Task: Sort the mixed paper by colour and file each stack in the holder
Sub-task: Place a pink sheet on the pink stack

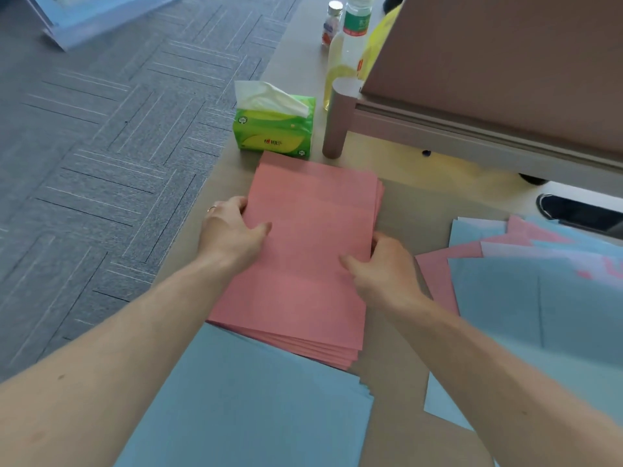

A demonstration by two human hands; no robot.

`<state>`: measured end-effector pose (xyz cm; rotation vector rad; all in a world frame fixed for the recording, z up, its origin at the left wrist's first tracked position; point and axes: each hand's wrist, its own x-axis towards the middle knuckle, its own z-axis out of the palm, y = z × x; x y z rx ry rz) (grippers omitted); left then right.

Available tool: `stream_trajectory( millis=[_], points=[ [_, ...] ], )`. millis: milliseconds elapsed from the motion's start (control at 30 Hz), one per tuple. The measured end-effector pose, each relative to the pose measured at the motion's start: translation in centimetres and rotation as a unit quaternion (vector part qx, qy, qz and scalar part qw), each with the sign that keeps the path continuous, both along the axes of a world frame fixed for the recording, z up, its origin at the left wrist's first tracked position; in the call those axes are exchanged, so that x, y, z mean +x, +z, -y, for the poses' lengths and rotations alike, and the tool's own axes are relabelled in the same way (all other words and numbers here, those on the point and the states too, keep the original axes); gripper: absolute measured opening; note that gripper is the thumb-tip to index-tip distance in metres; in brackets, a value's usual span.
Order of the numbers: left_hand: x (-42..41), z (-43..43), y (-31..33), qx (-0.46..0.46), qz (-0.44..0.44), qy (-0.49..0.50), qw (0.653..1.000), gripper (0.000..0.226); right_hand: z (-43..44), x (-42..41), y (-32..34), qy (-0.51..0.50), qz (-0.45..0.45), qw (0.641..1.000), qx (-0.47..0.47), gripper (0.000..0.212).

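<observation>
A stack of pink paper (310,230) lies flat on the brown table in the middle of the head view. My left hand (229,230) grips its left edge, thumb on top. My right hand (384,264) grips its right edge, thumb lying on the top sheet. A stack of blue paper (256,406) lies nearer to me, its far end tucked under the pink stack. At the right a loose mixed pile of blue and pink sheets (539,284) is fanned out. No holder is in view.
A green tissue pack (274,129) stands just beyond the pink stack. A brown partition (505,69) with a round post (337,119) rises at the back right, with bottles (354,32) behind it. The table's left edge (205,193) drops to grey carpet.
</observation>
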<state>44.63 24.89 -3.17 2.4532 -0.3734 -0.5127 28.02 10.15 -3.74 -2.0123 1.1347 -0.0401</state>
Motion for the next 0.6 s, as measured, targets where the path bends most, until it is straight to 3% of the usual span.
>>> stream_trajectory(
  millis=[167, 333, 467, 600],
  points=[
    [-0.3, 0.0, 0.2, 0.016, -0.005, -0.010, 1.000, 0.062, -0.4, 0.2, 0.2, 0.025, -0.044, 0.999, -0.005, 0.070],
    [-3.2, 2.3, 1.6, 0.066, 0.059, -0.033, 0.995, 0.073, 2.1, -1.8, 1.8, 0.033, -0.071, 0.996, -0.040, 0.052],
    [-8.0, 6.4, 3.3, 0.036, 0.079, -0.137, 0.987, 0.070, 5.8, -6.5, 3.1, 0.025, -0.075, 0.993, -0.084, 0.055],
    [-13.7, 11.1, 4.4, -0.018, 0.039, -0.193, 0.980, 0.059, 10.1, -13.8, 4.5, -0.016, -0.088, 0.991, -0.098, 0.073]
  ],
)
